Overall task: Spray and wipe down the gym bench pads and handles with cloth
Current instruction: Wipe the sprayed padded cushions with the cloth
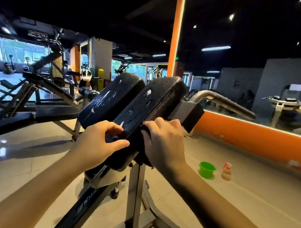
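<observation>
My left hand point(99, 144) and right hand point(163, 142) grip the near end of the right pad point(151, 103), black, tilted, foam-flecked. The left pad point(108, 98) sits alike, just beyond my left hand.

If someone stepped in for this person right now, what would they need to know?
Left hand grips the near end of the right pad.
Right hand holds what looks like a dark cloth against that end.
Spray bottle stands on the floor beside a green cup.
Done: both pads look sprayed, white droplets showing.
Left: wipe the right pad, the left pad, then the handle.
</observation>
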`<state>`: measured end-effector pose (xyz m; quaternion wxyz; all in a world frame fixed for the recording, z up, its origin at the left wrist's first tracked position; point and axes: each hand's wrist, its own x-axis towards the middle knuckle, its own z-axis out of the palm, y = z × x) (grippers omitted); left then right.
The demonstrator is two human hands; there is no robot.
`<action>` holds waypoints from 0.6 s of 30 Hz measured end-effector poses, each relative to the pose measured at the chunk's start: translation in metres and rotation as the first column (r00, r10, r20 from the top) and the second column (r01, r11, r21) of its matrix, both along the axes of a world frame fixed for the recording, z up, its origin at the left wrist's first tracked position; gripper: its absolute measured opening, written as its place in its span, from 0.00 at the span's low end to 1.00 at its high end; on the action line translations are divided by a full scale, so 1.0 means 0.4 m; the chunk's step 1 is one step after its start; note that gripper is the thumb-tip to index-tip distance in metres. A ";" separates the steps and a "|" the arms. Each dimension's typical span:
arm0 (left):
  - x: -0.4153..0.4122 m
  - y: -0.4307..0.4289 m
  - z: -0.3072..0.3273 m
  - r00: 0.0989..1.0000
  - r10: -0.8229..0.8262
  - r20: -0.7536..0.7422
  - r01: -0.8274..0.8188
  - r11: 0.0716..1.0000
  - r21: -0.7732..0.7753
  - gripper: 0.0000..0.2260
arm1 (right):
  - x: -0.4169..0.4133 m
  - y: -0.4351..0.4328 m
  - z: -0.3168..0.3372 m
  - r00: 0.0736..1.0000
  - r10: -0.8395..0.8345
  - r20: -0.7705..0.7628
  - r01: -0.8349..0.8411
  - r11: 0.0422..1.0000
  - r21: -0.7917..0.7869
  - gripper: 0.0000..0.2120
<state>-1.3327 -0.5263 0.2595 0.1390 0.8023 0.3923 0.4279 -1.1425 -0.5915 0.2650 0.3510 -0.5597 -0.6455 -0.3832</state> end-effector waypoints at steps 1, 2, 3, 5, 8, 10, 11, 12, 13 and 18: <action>-0.002 0.001 -0.002 1.000 -0.004 0.005 0.004 1.000 0.005 0.21 | 0.026 0.010 0.030 0.999 -0.020 0.032 0.020 1.000 0.022 0.08; -0.003 0.002 0.000 1.000 -0.006 0.003 0.006 1.000 0.014 0.21 | 0.057 0.024 0.079 0.998 -0.060 0.007 0.059 0.996 0.070 0.08; -0.004 0.003 0.002 1.000 -0.009 -0.005 0.009 1.000 0.019 0.21 | 0.087 0.039 0.132 0.993 -0.106 -0.049 0.111 0.986 0.121 0.08; -0.004 0.004 0.004 1.000 -0.013 -0.014 0.013 1.000 0.015 0.21 | 0.138 0.057 0.230 0.967 -0.199 -0.160 0.222 0.964 0.145 0.09; -0.006 0.005 -0.004 1.000 -0.023 0.011 0.023 1.000 0.011 0.21 | 0.132 0.061 0.226 0.947 -0.202 -0.250 0.236 0.965 0.116 0.10; -0.007 0.005 -0.009 0.999 -0.033 0.036 0.032 0.999 0.023 0.21 | 0.064 0.040 0.125 0.960 -0.108 -0.260 0.137 0.986 0.096 0.07; -0.006 0.006 -0.011 0.998 -0.035 0.042 0.034 0.999 0.033 0.21 | 0.023 0.023 0.061 0.976 -0.053 -0.209 0.068 0.995 0.067 0.06; -0.006 0.007 -0.009 0.999 -0.032 0.044 0.030 0.999 0.042 0.21 | -0.010 0.006 0.006 0.991 0.002 -0.133 0.000 1.000 0.014 0.06; -0.006 0.007 -0.008 0.999 -0.032 0.042 0.030 0.998 0.048 0.20 | -0.025 -0.004 -0.031 0.998 0.036 -0.045 -0.037 0.999 -0.019 0.06; -0.001 0.001 -0.005 0.998 -0.033 0.051 0.032 0.999 0.022 0.19 | 0.109 0.065 0.156 0.984 -0.118 -0.137 0.140 0.976 0.167 0.08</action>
